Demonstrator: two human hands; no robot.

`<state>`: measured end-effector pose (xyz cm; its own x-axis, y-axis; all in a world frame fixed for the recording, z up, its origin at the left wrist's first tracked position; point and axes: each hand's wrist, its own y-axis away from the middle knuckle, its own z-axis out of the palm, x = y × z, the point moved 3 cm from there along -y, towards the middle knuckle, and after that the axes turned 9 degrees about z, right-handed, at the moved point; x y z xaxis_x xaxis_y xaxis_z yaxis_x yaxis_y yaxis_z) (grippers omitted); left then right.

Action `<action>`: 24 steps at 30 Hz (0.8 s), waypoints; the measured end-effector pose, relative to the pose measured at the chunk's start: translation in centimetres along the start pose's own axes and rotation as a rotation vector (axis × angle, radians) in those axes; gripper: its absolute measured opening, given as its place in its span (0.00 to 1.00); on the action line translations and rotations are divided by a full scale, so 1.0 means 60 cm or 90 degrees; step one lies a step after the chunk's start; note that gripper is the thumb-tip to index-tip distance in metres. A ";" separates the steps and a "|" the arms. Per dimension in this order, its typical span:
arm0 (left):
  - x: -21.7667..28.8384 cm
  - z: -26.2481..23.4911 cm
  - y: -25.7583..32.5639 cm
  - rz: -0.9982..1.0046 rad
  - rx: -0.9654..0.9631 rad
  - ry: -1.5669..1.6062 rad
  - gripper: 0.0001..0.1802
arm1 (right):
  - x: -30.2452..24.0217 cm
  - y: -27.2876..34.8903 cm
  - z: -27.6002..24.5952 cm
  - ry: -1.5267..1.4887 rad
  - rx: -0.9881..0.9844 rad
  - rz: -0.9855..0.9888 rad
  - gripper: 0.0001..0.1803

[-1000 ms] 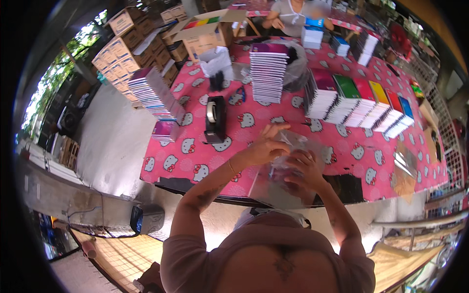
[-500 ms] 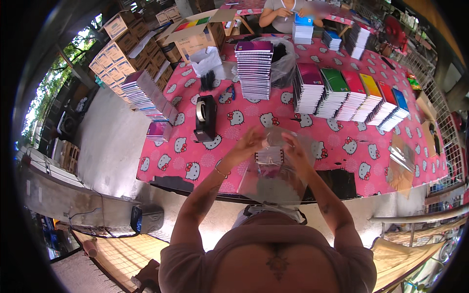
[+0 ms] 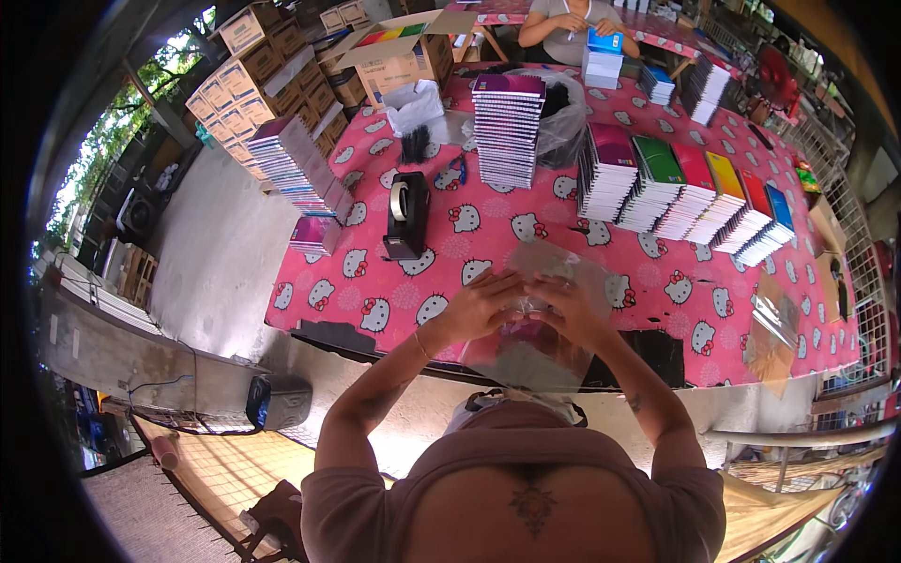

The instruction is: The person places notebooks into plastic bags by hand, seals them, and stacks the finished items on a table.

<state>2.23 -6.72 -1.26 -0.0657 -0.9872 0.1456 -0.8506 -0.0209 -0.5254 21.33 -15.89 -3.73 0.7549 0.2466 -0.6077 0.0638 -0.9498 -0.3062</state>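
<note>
A small stack of notebooks (image 3: 526, 332) lies at the table's near edge, wrapped in a clear plastic sheet (image 3: 535, 368). My left hand (image 3: 488, 302) bends over its far end from the left, fingers together on the plastic. From the right, my right hand (image 3: 563, 305) meets it with curled fingers on the same plastic. The fingertips of both hands nearly touch, and they hide most of the stack's end. Beyond my left hand stands a black tape dispenser (image 3: 407, 218) with a roll of tape.
Tall spiral notebook stacks stand ahead: one purple (image 3: 507, 131), and a coloured row (image 3: 657, 159) to the right. Wrapped bundles (image 3: 298, 174) are piled at the left edge. Clear plastic sheets (image 3: 775, 317) lie far right. Across the table a person (image 3: 568, 33) handles blue notebooks (image 3: 603, 61).
My hands have come down and together onto the far end of the notebook stack, covering the white page edges. The view has shifted slightly.
</note>
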 end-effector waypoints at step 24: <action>0.002 -0.048 -0.044 -0.086 0.129 0.076 0.14 | -0.042 -0.019 0.005 -0.035 0.103 0.075 0.16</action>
<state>2.95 -6.34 2.55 -0.0301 -0.9479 0.3171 -0.7344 -0.1942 -0.6504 19.18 -15.35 -2.06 0.7141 0.1503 -0.6837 -0.1314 -0.9305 -0.3418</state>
